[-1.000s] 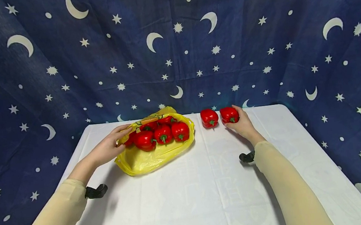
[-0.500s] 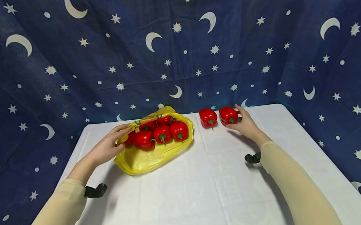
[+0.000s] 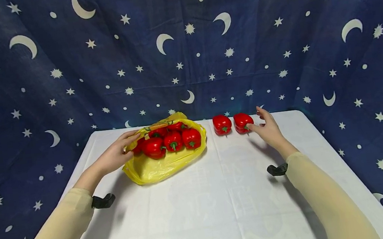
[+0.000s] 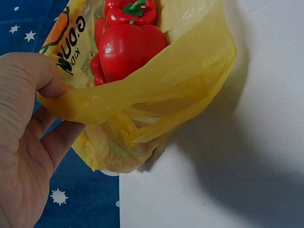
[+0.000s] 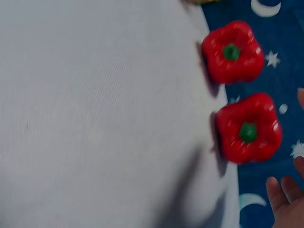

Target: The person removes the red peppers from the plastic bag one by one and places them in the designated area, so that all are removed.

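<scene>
A yellow plastic bag lies on the white table with several red bell peppers inside its open mouth. My left hand pinches the bag's rim between thumb and fingers, seen close in the left wrist view. Two more red peppers stand side by side at the table's far edge, one to the left of the other. My right hand hovers just right of the right pepper with its fingers spread, holding nothing.
A dark blue cloth printed with moons and stars hangs behind and around the table. The table's far edge runs just behind the two loose peppers. Black wrist straps sit on both sleeves.
My right hand let go of the right pepper and drew back to the right, fingers spreading. The left hand and bag stayed put.
</scene>
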`<state>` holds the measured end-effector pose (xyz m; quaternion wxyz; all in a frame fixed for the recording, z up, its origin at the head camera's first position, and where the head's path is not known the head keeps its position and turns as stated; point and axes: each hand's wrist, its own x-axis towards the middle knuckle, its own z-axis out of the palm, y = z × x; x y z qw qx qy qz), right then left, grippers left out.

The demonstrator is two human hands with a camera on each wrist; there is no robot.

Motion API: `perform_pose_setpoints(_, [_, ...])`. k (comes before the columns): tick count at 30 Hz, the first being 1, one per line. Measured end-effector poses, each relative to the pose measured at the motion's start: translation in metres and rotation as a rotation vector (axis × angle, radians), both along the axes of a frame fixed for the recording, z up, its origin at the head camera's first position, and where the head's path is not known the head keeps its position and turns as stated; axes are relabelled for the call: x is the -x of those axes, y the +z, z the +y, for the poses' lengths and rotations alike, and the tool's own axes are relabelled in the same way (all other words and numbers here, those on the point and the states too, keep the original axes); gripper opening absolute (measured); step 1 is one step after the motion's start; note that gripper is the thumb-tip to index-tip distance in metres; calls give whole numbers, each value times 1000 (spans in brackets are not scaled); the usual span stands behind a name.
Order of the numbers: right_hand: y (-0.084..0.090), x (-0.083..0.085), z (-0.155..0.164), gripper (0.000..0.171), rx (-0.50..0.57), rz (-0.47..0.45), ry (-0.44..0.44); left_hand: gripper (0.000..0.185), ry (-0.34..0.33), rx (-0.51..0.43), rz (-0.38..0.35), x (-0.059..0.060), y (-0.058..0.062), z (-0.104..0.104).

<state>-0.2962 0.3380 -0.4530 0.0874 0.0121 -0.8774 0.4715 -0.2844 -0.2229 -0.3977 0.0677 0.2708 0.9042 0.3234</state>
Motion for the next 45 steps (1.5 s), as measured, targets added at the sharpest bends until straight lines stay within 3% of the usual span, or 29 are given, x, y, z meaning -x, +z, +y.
perform_pose_setpoints(4, [10,-7,-5,82,15,81,1,67,-6,-4,6,1,0,2])
perform_pose_setpoints(11, [24,-17,-26,71,25,174,99,67,7,0,3,3,-1,5])
perform_pose_setpoints(22, [25,-25,-63,56,63,168,228,67,15,-5,-4,1,0,3])
perform_pose_setpoints(29, [23,-26,-91,59,92,127,302,68,22,-4,-15,2,-1,4])
perform_pose_setpoints(38, [20,-22,-133,65,10,93,449,69,31,-6,-29,3,-2,3])
perform_pose_setpoints(45, [18,-20,-158,65,34,89,523,68,34,-12,-25,3,-2,0])
